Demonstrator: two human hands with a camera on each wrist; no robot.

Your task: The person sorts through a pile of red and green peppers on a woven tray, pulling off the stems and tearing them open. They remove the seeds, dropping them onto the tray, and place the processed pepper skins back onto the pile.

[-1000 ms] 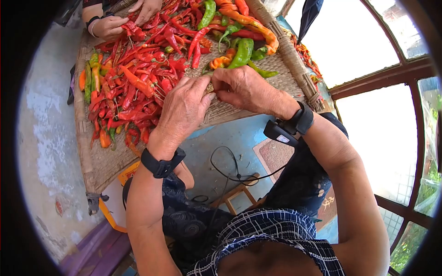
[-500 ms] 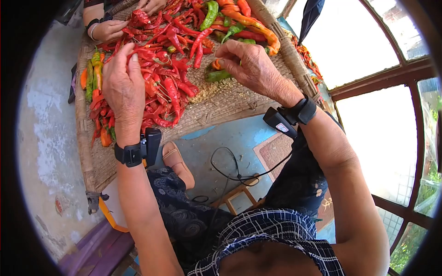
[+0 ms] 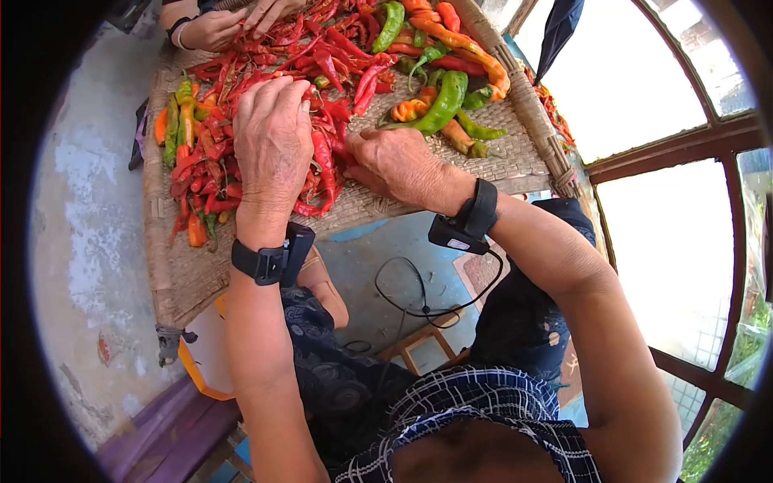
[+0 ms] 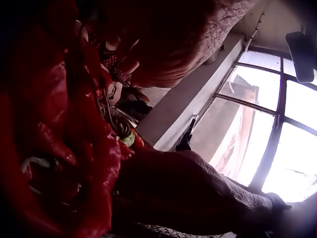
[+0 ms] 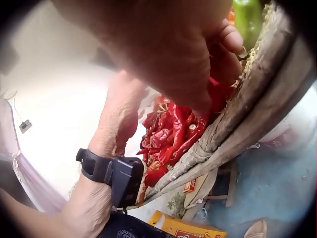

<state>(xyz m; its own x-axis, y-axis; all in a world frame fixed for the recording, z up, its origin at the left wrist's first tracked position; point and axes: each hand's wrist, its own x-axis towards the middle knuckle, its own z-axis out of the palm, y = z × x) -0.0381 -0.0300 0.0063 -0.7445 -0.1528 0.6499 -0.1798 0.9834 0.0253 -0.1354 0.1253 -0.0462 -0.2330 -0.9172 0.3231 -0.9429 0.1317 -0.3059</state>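
In the head view my left hand lies over a large heap of red chili peppers, its fingers fairly straight and pointing away from me. The left wrist view is dark, with glossy red peppers close by. My right hand is at the heap's near right edge, fingers bent. Seen from the right wrist, its thumb and fingers close around a red chili pepper, partly hidden by the hand. Just beyond that hand lie a big green pepper and an orange-and-green pepper.
The peppers lie on a woven tray with a thick rim. Another person's hands work at the far left. Green and yellow peppers lie at the left side. A cable and a small wooden stool are below; windows stand at right.
Both hands first met over the tray's near middle, then parted, the left over the heap, the right near the green peppers. Now the right has come back left and nearer, to the heap's edge.
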